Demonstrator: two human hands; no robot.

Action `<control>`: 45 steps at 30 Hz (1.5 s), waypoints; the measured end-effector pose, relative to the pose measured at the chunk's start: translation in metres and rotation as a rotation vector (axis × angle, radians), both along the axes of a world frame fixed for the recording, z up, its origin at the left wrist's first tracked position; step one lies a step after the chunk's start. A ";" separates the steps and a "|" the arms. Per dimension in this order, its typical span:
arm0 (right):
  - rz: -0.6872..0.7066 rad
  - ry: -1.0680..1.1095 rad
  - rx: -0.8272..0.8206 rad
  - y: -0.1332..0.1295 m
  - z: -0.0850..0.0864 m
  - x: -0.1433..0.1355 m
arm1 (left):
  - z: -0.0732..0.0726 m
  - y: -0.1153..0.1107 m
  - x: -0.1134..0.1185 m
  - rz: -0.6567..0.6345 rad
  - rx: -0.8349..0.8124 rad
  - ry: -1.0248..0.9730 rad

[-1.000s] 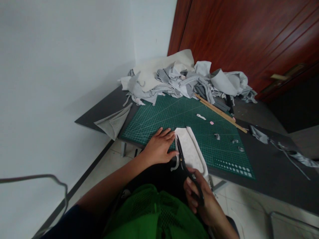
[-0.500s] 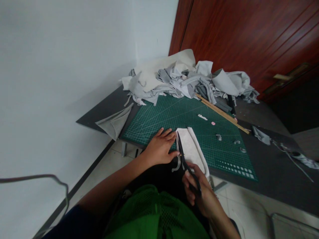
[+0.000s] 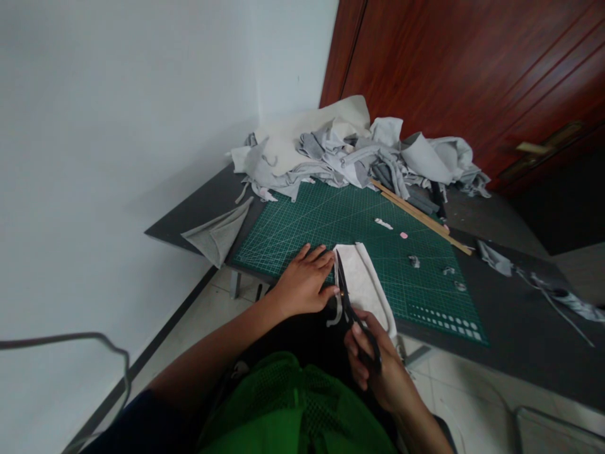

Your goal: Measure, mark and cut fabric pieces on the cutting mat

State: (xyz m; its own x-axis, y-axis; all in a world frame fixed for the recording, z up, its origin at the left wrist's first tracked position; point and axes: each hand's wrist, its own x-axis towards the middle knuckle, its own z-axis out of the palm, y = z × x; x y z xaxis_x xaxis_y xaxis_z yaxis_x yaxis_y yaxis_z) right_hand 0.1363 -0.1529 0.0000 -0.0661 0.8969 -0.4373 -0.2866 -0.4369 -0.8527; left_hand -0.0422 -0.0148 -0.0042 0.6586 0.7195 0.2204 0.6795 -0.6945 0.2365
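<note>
A white piece of fabric lies on the green cutting mat at the front edge, its near end reaching past the table. My right hand grips black scissors by the handles. Their blades lie along the fabric's left edge, pointing away from me. A narrow trimmed strip hangs down left of the blades. My left hand rests flat with fingers spread on the mat, its fingertips and thumb beside the strip and the fabric's edge.
A heap of grey and white fabric scraps lies at the back. Wooden strips cross the mat's right side. Small scraps dot the mat. Folded grey fabric overhangs the left edge. A wall and a wooden door stand behind.
Hardly anything differs. Both hands, the scissors and the fabric stay in nearly the same place, with only a slight shift of the view.
</note>
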 end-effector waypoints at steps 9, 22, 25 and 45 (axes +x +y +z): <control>-0.069 0.140 -0.066 0.002 0.002 0.000 | -0.001 0.000 0.000 0.002 0.019 0.004; -0.046 0.079 -0.022 0.001 0.002 -0.003 | 0.000 -0.001 -0.001 0.000 0.017 0.003; -0.038 0.069 -0.015 0.000 0.001 -0.003 | -0.001 0.000 -0.001 -0.001 0.031 -0.005; -0.004 0.053 0.013 -0.001 0.004 -0.006 | -0.003 0.000 -0.001 0.001 0.051 -0.025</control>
